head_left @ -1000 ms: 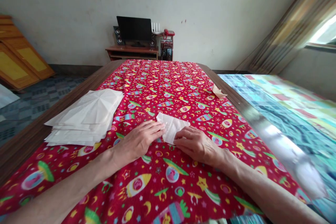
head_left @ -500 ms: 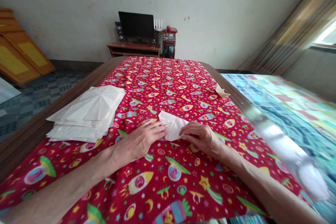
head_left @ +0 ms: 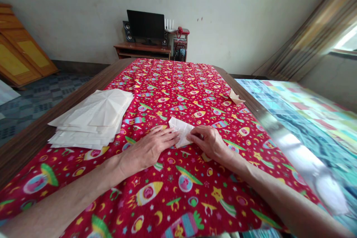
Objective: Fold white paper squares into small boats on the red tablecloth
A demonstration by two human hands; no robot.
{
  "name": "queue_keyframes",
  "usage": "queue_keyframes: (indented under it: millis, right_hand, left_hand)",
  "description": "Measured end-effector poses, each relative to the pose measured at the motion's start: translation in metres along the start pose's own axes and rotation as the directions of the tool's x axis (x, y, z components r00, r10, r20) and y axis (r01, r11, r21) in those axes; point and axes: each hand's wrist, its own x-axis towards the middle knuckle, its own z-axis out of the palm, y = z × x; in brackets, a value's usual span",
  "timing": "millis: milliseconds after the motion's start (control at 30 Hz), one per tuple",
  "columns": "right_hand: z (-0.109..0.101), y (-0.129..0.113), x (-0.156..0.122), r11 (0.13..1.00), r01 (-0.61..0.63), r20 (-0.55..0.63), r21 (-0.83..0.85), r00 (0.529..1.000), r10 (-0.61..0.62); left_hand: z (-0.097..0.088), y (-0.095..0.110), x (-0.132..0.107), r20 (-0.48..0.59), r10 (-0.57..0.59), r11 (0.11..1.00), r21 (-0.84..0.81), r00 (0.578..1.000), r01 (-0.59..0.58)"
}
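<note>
A small folded sheet of white paper (head_left: 182, 131) lies on the red patterned cloth (head_left: 167, 193) between my hands. My left hand (head_left: 156, 144) rests flat, fingers stretched out, with its fingertips on the paper's left part. On the other side my right hand (head_left: 209, 140) has its thumb and bent fingers pinched at the paper's right edge, hiding that part of it. To the left sits a pile of creased white paper sheets (head_left: 97, 117). Near the cloth's right edge stands a small folded paper piece (head_left: 236, 98) with pointed corners.
The cloth covers a long brown table (head_left: 69, 109). Beyond its far end, a monitor (head_left: 145, 26), speakers, a router and a red telephone (head_left: 182, 30) stand against the wall. A bed with a colourful cover (head_left: 295, 119) adjoins on the right; a wooden cabinet (head_left: 23, 50) is at far left.
My right hand has shifted slightly left over the paper and covers more of its right part. My left hand stays in place on the paper.
</note>
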Motion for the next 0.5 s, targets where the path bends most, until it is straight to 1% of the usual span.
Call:
queue_keyframes:
  millis: [167,333,400,500]
  right_hand:
    - [-0.002,0.002,0.005,1.0,-0.006,0.008,-0.004,1.0,0.006]
    - [-0.003,0.009,0.015,0.998,-0.063,0.081,-0.029,0.995,0.065]
    - [-0.001,0.01,0.017,0.996,-0.081,0.074,-0.026,0.994,0.083]
    - [0.002,0.01,0.016,0.995,-0.096,0.03,-0.012,0.995,0.096]
  left_hand:
    - [0.0,0.001,0.001,-0.001,-0.008,1.0,-0.012,1.0,0.008]
    - [0.0,0.001,0.001,0.007,-0.011,1.0,-0.017,1.0,0.011]
    - [0.0,0.001,0.0,0.01,-0.007,1.0,-0.015,1.0,0.008]
    - [0.0,0.001,0.0,0.007,-0.004,1.0,-0.006,1.0,0.005]
